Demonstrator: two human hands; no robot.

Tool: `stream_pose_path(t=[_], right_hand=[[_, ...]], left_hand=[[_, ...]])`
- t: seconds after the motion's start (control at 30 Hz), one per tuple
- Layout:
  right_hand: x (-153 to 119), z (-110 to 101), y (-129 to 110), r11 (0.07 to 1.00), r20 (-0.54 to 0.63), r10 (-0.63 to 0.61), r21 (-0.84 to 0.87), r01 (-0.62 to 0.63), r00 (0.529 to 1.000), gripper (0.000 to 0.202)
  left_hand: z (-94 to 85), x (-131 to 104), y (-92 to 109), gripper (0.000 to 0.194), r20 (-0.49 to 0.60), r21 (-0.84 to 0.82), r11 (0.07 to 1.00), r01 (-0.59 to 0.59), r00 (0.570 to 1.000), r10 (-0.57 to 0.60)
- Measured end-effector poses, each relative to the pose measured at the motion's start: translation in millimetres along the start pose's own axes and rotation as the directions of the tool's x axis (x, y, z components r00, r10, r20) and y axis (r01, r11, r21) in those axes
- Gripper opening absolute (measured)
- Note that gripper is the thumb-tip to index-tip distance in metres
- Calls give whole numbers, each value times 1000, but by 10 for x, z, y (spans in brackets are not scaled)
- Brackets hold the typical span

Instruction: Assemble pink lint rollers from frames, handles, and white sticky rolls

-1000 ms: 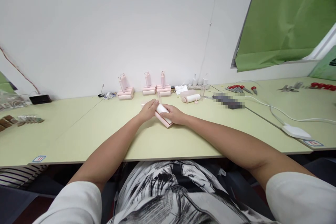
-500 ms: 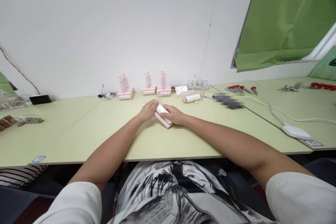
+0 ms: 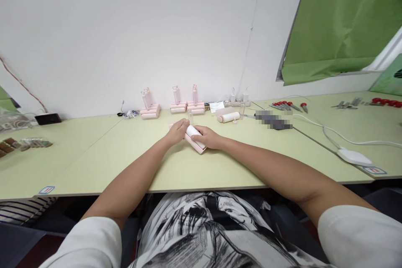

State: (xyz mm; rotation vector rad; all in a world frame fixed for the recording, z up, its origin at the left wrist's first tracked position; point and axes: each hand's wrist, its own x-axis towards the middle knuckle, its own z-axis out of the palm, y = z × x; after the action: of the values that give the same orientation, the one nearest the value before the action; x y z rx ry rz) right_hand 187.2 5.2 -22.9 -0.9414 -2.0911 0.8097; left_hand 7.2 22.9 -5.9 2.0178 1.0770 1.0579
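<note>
A lint roller [image 3: 195, 136] with a white roll and a pink cover is tilted between my hands, just above or on the table; I cannot tell which. My right hand [image 3: 207, 137] is closed around its right side, thumb across the white roll. My left hand [image 3: 177, 132] is closed at its upper-left end, where the fingers partly hide what they grip. Just behind my left fingers stands a small clear piece [image 3: 190, 116]. Another lint roller [image 3: 230, 117], white with a pink end, lies to the right beyond my hands.
Along the wall stand several pink roller sets [image 3: 150, 111] with upright handles. White chargers [image 3: 245, 97] and a paper slip [image 3: 216, 107] are at the back. Red-handled tools [image 3: 303, 107], a white device [image 3: 354, 157] and its cable lie right. A black box [image 3: 48, 119] sits left.
Almost nothing differs. Both hands keep hold of the lint roller in nearly the same place, with only a very slight shift.
</note>
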Motion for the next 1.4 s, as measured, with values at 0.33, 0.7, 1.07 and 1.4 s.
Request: stream_pose_path(t=[0.33,0.7,1.07,1.4], right_hand=[[2,-7,-27,998,9,53,-18,-53,999,27],[16,-253,13,946,55,192,-277,-169,980,37],[1,-507,94,944,205,192,-304,-124,960,24],[22,-500,156,928,110,197,-341,-149,974,39]], left_hand=[[8,24,-41,48,-1,65,998,-14,1000,14],[-506,217,-413,23,-324,529,833,164,946,20],[-204,186,-395,48,-81,741,670,46,997,20],[-235,185,-371,54,-100,716,697,33,993,56]])
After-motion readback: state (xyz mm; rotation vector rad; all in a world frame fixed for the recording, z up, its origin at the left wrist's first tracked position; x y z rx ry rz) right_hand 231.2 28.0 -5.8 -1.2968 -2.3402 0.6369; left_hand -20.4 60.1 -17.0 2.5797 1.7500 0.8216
